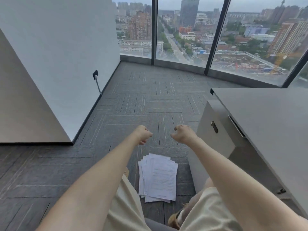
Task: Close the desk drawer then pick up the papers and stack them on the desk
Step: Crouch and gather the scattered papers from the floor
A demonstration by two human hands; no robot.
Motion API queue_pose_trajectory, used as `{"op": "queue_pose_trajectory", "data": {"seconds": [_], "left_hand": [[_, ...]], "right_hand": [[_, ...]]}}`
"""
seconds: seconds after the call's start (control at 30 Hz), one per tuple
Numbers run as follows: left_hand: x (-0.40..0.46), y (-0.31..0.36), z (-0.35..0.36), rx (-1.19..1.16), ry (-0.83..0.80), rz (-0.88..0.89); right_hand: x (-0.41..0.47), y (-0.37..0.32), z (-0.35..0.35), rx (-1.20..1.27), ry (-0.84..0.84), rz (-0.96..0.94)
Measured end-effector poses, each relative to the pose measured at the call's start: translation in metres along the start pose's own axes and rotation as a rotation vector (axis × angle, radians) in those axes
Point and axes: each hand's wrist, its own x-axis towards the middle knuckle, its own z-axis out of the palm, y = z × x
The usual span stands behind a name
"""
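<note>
A loose pile of printed white papers (158, 178) lies fanned on the grey carpet between my knees. My left hand (143, 134) and my right hand (184, 133) are stretched forward above the floor beyond the pile, both with fingers curled in and nothing in them. The grey desk (266, 114) stands at the right. Under its edge a grey drawer unit (215, 125) with a small lock sticks out to the left of the desktop, and a long handle (236, 125) shows just below the desktop edge. Whether a drawer stands open I cannot tell.
A white wall (66, 47) with a black socket and cable (95, 77) runs along the left, with a beige panel (20, 105) in front of it. Floor-to-ceiling windows (183, 30) close off the far side. My legs in beige shorts flank the papers.
</note>
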Motion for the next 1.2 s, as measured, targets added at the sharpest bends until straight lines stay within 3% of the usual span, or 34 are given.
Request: {"op": "queue_pose_trajectory", "data": {"seconds": [0.3,0.57,0.77,0.93,1.2], "left_hand": [[0.127,-0.073,0.063,-0.036,-0.091,-0.227],[0.242,-0.161,0.139,0.286,-0.250,-0.257],[0.303,-0.233,0.189,0.271,-0.279,-0.343],[0.335,-0.291,0.226,0.241,-0.300,-0.452],[0.380,-0.339,0.266,0.082,-0.138,-0.651]], "right_hand": [[0.135,0.028,0.111,0.112,-0.317,0.089],[0.220,0.076,0.236,0.164,-0.512,0.207],[0.252,0.118,0.336,0.138,-0.635,0.263],[0.266,0.145,0.403,0.135,-0.674,0.289],[0.279,0.182,0.474,0.173,-0.600,0.547]]}}
